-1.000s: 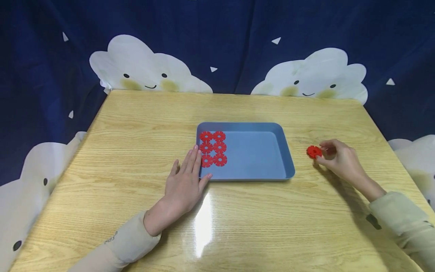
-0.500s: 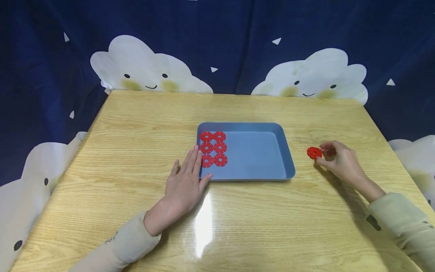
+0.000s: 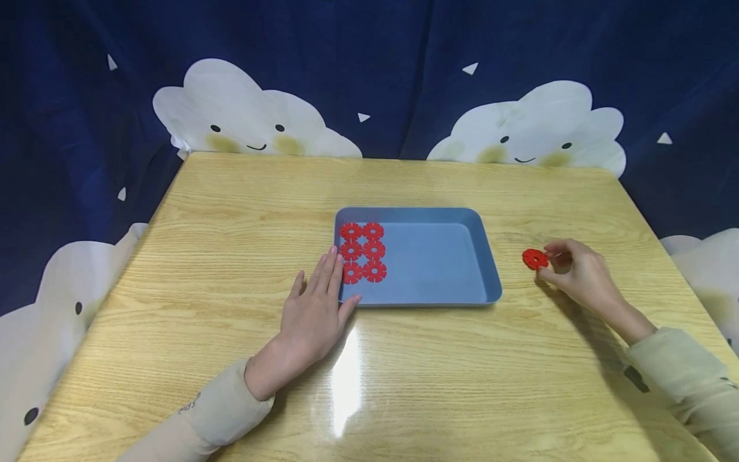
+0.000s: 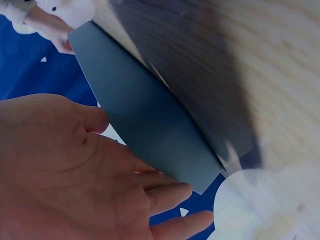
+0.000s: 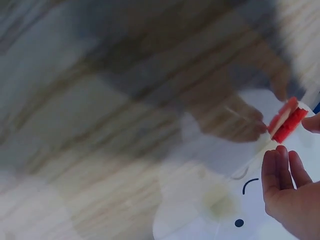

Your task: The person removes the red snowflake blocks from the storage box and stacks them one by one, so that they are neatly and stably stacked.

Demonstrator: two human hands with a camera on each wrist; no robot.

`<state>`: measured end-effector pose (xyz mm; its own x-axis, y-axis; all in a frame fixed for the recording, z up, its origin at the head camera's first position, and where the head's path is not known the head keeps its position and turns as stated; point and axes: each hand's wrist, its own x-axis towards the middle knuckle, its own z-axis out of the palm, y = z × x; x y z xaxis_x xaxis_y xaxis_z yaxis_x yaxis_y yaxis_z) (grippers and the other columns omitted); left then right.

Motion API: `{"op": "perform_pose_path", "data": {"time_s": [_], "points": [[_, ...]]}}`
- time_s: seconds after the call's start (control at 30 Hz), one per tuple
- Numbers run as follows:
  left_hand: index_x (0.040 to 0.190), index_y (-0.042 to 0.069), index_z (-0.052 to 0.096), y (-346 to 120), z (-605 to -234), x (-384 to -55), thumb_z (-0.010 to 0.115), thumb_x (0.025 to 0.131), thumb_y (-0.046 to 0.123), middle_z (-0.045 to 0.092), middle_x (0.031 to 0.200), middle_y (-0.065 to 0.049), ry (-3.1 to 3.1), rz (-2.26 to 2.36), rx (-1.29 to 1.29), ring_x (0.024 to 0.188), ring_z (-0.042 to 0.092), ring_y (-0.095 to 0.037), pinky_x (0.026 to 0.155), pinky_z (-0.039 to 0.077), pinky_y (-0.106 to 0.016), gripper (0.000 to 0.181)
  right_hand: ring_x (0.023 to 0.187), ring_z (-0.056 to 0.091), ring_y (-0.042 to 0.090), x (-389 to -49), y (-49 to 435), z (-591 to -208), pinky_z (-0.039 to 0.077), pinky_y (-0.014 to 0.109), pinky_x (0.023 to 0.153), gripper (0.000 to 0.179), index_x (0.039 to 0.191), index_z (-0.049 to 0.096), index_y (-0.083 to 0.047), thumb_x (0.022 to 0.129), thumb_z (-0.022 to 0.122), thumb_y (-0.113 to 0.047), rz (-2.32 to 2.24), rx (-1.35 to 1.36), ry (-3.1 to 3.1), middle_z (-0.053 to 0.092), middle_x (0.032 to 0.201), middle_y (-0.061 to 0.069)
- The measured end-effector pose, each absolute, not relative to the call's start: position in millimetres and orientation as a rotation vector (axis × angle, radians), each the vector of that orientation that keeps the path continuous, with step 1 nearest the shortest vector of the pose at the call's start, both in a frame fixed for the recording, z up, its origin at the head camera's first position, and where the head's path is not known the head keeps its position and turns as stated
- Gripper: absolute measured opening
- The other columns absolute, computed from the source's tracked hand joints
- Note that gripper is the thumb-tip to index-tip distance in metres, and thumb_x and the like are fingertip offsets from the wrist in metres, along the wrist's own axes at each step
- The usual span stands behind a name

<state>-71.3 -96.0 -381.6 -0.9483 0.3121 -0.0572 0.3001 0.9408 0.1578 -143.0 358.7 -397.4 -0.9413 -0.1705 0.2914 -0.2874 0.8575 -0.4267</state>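
A shallow blue-grey tray (image 3: 433,263) lies on the table in the head view. Several red snowflake discs (image 3: 374,250) are laid flat inside it, in two columns along its left side. My left hand (image 3: 312,314) rests straight-fingered against the tray's left wall, thumb over the front corner; the left wrist view shows its fingers along the outer wall. To the right of the tray, a small stack of red snowflake discs (image 3: 535,259) sits on the table. The thumb and fingertips of my right hand (image 3: 580,276) pinch its near edge, also seen in the right wrist view.
The wooden table (image 3: 439,378) stretches around the tray and reflects light near the front. Behind it hangs a dark blue curtain (image 3: 392,64) printed with white clouds (image 3: 537,128).
Almost nothing differs. The red stack shifts very slightly to the right with the fingers of my right hand; the left hand and the tray stay in place.
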Motion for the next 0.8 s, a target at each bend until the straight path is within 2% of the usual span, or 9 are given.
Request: {"op": "perform_pose_path", "data": {"time_s": [0.03,0.13,0.37,0.57,0.67,0.8], "points": [[0.155,-0.001,0.017,-96,-382,-72,0.037,0.104,0.048,0.007,0.163,-0.013,3.015,0.224,0.477,0.149,0.009,-0.026,0.116,0.018,-0.054,0.074,0.078,0.062,0.020,-143,359,-397,0.040,0.005,0.065,0.040,0.109,0.064,0.007,0.074,0.081,-0.001,0.701,0.354,-2.784,0.067,0.097,0.021],[0.155,-0.001,0.017,-96,-381,-72,0.037,0.104,0.048,0.007,0.163,-0.013,3.014,0.228,0.477,0.149,0.010,-0.027,0.116,0.017,-0.054,0.074,0.079,0.061,0.020,-144,358,-392,0.038,0.004,0.066,0.040,0.109,0.064,0.006,0.074,0.081,-0.001,0.712,0.368,-2.767,0.067,0.098,0.021],[0.155,-0.002,0.017,-95,-380,-72,0.038,0.104,0.047,0.007,0.163,-0.013,3.013,0.250,0.473,0.149,0.009,-0.027,0.116,0.017,-0.054,0.074,0.082,0.063,0.030,-147,330,-375,0.041,0.009,0.070,0.038,0.110,0.065,0.003,0.075,0.080,0.001,0.735,0.440,-2.702,0.067,0.100,0.017],[0.155,-0.002,0.018,-95,-380,-72,0.039,0.103,0.047,0.008,0.163,-0.013,3.013,0.257,0.470,0.149,0.009,-0.027,0.116,0.017,-0.054,0.074,0.082,0.063,0.024,-154,291,-364,0.042,0.007,0.070,0.035,0.107,0.066,0.001,0.075,0.077,0.002,0.819,0.534,-2.618,0.069,0.099,0.013],[0.155,-0.002,0.018,-95,-380,-72,0.039,0.103,0.047,0.008,0.163,-0.013,3.012,0.256,0.469,0.149,0.009,-0.027,0.116,0.017,-0.055,0.074,0.082,0.064,0.028,-157,269,-362,0.045,0.011,0.070,0.035,0.107,0.066,0.002,0.075,0.077,0.004,0.881,0.595,-2.598,0.069,0.100,0.013],[0.155,-0.002,0.018,-95,-380,-72,0.040,0.103,0.047,0.008,0.163,-0.013,3.010,0.251,0.470,0.149,0.010,-0.027,0.116,0.018,-0.055,0.074,0.084,0.065,0.031,-159,239,-366,0.052,0.027,0.076,0.035,0.107,0.065,0.002,0.075,0.078,0.006,0.969,0.695,-2.593,0.067,0.101,0.013]]}}
